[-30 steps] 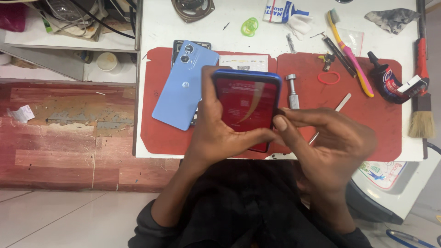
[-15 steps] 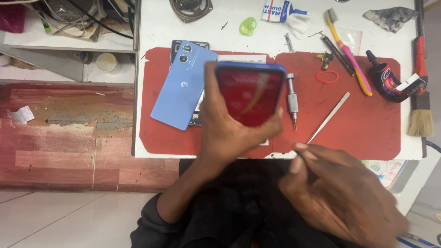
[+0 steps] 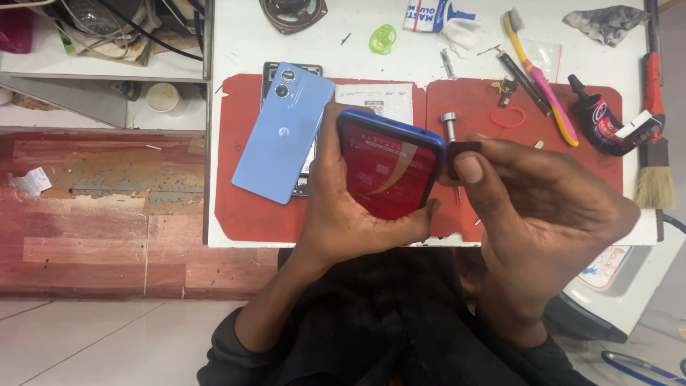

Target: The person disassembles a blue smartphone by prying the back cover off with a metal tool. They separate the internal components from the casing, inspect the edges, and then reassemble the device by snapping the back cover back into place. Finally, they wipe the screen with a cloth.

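While the left hand (image 3: 343, 214) wraps around a phone (image 3: 389, 168) with a blue rim and a red screen, gripping it by its edges with the thumb across the near corner, the right hand (image 3: 543, 214) pinches a small dark square piece (image 3: 463, 151) between thumb and fingers just beside the phone's right edge. Both hands hover above a red mat (image 3: 243, 214) that lies on a white table (image 3: 236, 43), and the phone is held up over the middle of that mat, screen toward the camera. To the left of the held phone, a light blue phone back (image 3: 282, 132) rests face down on the mat, over a darker phone body whose edge peeks out beneath it. Just behind the small piece stands a silver screwdriver (image 3: 449, 125). Farther right on the mat lies a red rubber ring (image 3: 508, 116), and beyond it a pink and yellow toothbrush (image 3: 541, 78). At the table's right edge sit a dark glue bottle (image 3: 597, 121) and a paintbrush (image 3: 653, 164). A green ring (image 3: 382, 38) lies at the far side of the table.
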